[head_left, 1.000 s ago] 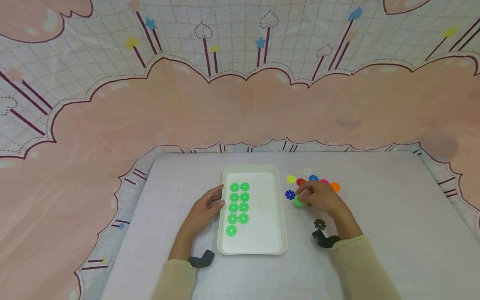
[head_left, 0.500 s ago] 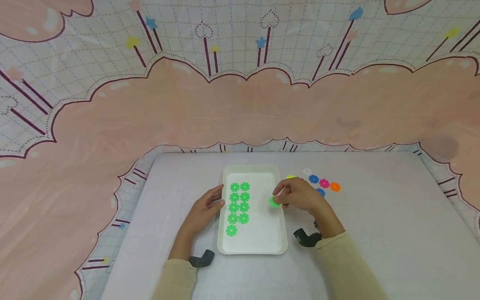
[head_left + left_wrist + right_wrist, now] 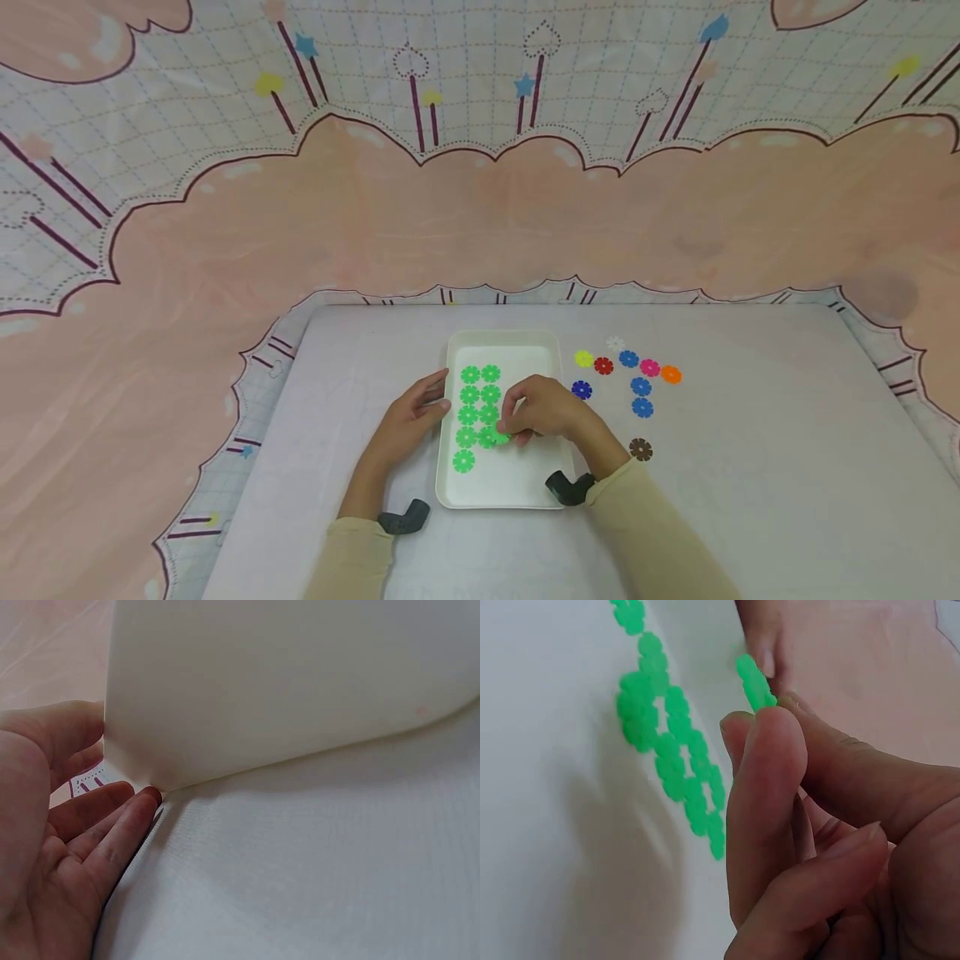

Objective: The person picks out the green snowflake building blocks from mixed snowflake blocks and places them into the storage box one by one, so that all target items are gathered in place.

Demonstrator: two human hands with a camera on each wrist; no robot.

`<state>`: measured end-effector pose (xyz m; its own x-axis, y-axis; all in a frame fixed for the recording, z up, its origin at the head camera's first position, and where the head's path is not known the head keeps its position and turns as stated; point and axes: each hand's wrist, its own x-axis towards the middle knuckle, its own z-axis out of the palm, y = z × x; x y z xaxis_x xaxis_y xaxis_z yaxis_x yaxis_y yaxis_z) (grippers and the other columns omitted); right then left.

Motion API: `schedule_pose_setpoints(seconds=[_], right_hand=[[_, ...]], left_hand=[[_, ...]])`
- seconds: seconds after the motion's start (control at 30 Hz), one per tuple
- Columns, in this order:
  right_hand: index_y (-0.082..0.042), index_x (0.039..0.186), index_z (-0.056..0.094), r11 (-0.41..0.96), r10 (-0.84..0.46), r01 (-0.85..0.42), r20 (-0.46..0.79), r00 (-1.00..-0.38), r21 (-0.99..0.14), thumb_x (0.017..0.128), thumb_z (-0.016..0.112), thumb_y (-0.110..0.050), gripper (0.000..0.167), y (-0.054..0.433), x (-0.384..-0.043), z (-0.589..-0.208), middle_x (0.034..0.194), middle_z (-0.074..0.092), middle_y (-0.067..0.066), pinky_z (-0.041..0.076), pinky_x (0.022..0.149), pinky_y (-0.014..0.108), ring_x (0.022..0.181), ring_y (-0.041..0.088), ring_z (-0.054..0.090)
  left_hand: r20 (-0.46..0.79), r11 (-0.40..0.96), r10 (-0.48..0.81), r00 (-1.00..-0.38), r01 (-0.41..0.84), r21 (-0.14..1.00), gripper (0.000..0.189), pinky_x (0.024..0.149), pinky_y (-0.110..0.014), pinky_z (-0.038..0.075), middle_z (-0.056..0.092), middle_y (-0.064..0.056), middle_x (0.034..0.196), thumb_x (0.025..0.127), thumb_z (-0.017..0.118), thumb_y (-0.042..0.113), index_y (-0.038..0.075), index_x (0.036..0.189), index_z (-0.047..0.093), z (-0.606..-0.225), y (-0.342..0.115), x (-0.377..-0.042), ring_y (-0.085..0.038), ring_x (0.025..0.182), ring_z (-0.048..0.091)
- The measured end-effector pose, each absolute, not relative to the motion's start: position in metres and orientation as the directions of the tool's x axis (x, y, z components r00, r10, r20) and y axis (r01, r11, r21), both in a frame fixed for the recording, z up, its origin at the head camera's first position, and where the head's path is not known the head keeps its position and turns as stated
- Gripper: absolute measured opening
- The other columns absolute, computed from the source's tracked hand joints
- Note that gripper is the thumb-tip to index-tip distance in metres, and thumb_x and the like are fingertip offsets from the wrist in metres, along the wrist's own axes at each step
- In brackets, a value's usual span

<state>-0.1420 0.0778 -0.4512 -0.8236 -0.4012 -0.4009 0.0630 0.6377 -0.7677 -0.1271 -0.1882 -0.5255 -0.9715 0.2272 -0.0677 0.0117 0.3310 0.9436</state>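
A white rectangular tray (image 3: 532,475) holds two columns of flat green snowflake discs (image 3: 468,395), the left column one disc longer. My left hand (image 3: 408,418) rests at the tray's left side; in the left wrist view its fingertips (image 3: 147,801) and thumb touch the outer wall. Over the tray, my right hand (image 3: 542,408) pinches another green snowflake disc (image 3: 754,682) between thumb and fingers. In the head view this disc overlaps the lower end of the right column. In the right wrist view it stands on edge above the fingertips.
Right of the tray lie loose discs: yellow (image 3: 583,358), red (image 3: 603,366), white (image 3: 615,343), pink (image 3: 649,367), orange (image 3: 671,374) and several blue ones (image 3: 641,387). A brown disc (image 3: 641,449) lies nearer, beside the right forearm. A white cloth (image 3: 787,467) covers the table.
My right hand has picked up the green disc from the loose group and carried it left, across the tray's right rim to the right column. The left hand has stayed put.
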Motion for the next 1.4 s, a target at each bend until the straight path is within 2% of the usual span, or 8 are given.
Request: schedule_pose_setpoints(seconds=[0.37, 0.57, 0.87, 1.1, 1.4], right_hand=[[-0.015, 0.076, 0.071, 0.677, -0.437, 0.027, -0.431, -0.789, -0.736, 0.084, 0.085, -0.024, 0.018, 0.062, -0.142, -0.463, 0.060, 0.067, 0.000, 0.042, 0.056, 0.024, 0.056, 0.014, 0.064], [-0.013, 0.078, 0.071, 0.672, -0.449, 0.029, -0.438, -0.779, -0.740, 0.083, 0.085, -0.021, 0.017, 0.059, -0.141, -0.466, 0.061, 0.069, 0.001, 0.047, 0.056, 0.024, 0.056, 0.015, 0.068], [-0.014, 0.082, 0.073, 0.673, -0.456, 0.038, -0.455, -0.765, -0.739, 0.081, 0.085, -0.011, 0.012, 0.057, -0.141, -0.465, 0.062, 0.070, 0.003, 0.047, 0.054, 0.023, 0.057, 0.017, 0.070], [-0.013, 0.077, 0.073, 0.685, -0.472, 0.014, -0.458, -0.753, -0.728, 0.079, 0.087, -0.012, 0.014, 0.056, -0.144, -0.465, 0.068, 0.070, 0.001, 0.052, 0.057, 0.024, 0.057, 0.016, 0.070], [-0.013, 0.073, 0.072, 0.706, -0.491, -0.024, -0.465, -0.737, -0.708, 0.076, 0.089, -0.010, 0.017, 0.054, -0.145, -0.472, 0.066, 0.070, 0.002, 0.057, 0.061, 0.026, 0.054, 0.016, 0.070]], left_hand=[[-0.064, 0.323, 0.230, -0.971, 0.014, 0.946, 0.054, 0.110, -0.044, 0.053, 0.056, -0.009, 0.150, 0.100, 0.067, 0.029, 0.027, 0.151, 0.049, -0.525, -0.189, -0.127, -0.030, 0.133, 0.059], [-0.063, 0.321, 0.230, -0.971, 0.015, 0.947, 0.055, 0.110, -0.044, 0.053, 0.056, -0.008, 0.150, 0.100, 0.067, 0.028, 0.026, 0.151, 0.049, -0.525, -0.188, -0.127, -0.030, 0.134, 0.059], [-0.060, 0.324, 0.220, -0.974, 0.015, 0.946, 0.055, 0.108, -0.044, 0.054, 0.058, -0.011, 0.147, 0.099, 0.068, 0.029, 0.025, 0.151, 0.050, -0.522, -0.188, -0.126, -0.030, 0.130, 0.062], [-0.064, 0.326, 0.220, -0.974, 0.011, 0.945, 0.055, 0.108, -0.046, 0.054, 0.058, -0.012, 0.146, 0.099, 0.068, 0.031, 0.026, 0.151, 0.049, -0.522, -0.188, -0.126, -0.031, 0.128, 0.063], [-0.066, 0.328, 0.224, -0.972, 0.011, 0.945, 0.056, 0.108, -0.047, 0.054, 0.058, -0.012, 0.146, 0.099, 0.068, 0.032, 0.026, 0.151, 0.049, -0.522, -0.188, -0.126, -0.031, 0.128, 0.063]])
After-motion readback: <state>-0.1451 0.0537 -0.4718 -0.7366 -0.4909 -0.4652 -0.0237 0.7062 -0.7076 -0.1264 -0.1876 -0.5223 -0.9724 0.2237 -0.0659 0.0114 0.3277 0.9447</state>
